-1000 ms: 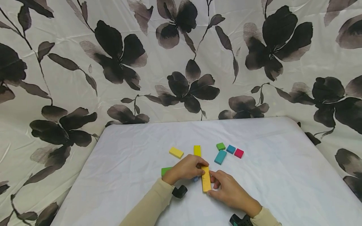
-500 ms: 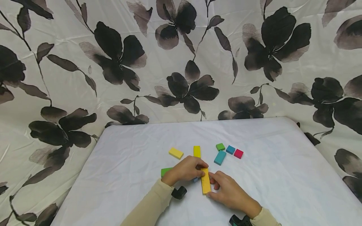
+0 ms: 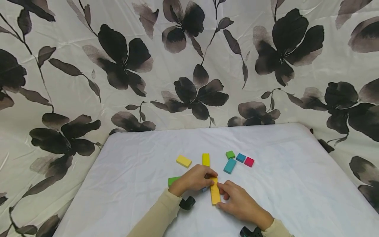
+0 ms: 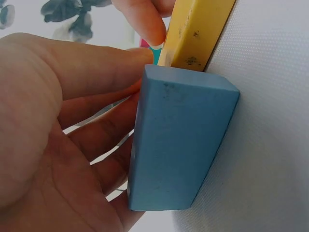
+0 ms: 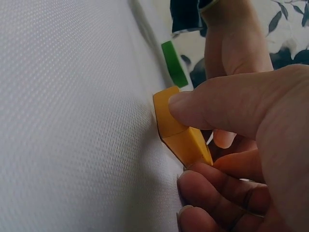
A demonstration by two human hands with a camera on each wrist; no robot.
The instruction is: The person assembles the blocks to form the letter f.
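Note:
In the head view, a long yellow block (image 3: 215, 194) lies on the white cloth between the two hands. My left hand (image 3: 192, 179) holds its far end between thumb and fingers. At the near end, my right hand (image 3: 240, 200) pinches the block, thumb on the end face and index finger along the right side. A blue block (image 4: 183, 140) stands close beside the left palm in the left wrist view, its end right at the yellow block. From the head only a small corner of this blue block shows, the rest hidden under the left hand.
A green block (image 3: 173, 181) lies partly behind the left wrist. Farther back are a pale yellow block (image 3: 184, 161) and an upright-looking yellow block (image 3: 205, 159). To the right sit a teal block (image 3: 229, 166) and small green (image 3: 230, 154), blue (image 3: 240, 158) and red (image 3: 249, 161) blocks.
The long yellow block has slid very slightly toward the person, with the right fingers moving along. Both hands keep their hold, and the other blocks stay in place.

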